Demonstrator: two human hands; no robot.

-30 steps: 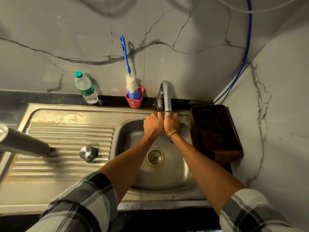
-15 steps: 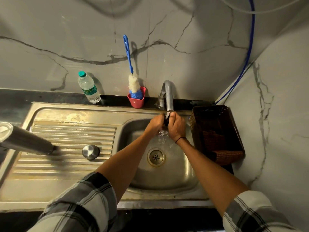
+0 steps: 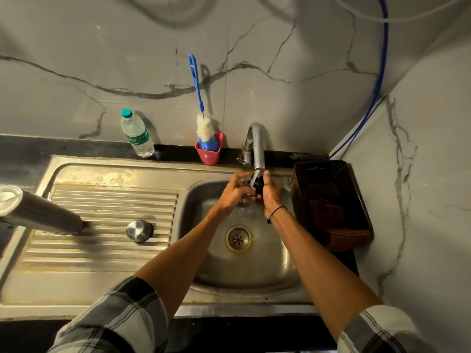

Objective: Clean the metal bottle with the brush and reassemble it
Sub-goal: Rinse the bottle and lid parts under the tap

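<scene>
Under the running tap [image 3: 257,146], my left hand [image 3: 235,193] and my right hand [image 3: 270,194] hold a small black bottle part [image 3: 258,186] between them, with water falling onto it. The metal bottle [image 3: 38,212] stands open on the drainboard at the far left, leaning in the wide view. Its round metal cap [image 3: 139,230] lies on the ribbed drainboard to the bottle's right. The blue-handled bottle brush [image 3: 201,118] stands in a red cup [image 3: 209,152] against the back wall.
A steel sink basin [image 3: 280,261] with a drain [image 3: 238,238] lies below my hands. A dark woven basket [image 3: 328,202] stands to the right of the basin. A plastic water bottle [image 3: 137,135] stands at the back left. Marble walls close the back and right.
The tap has started running. My hands have parted slightly below the spout, and the black part now shows between them in the stream.
</scene>
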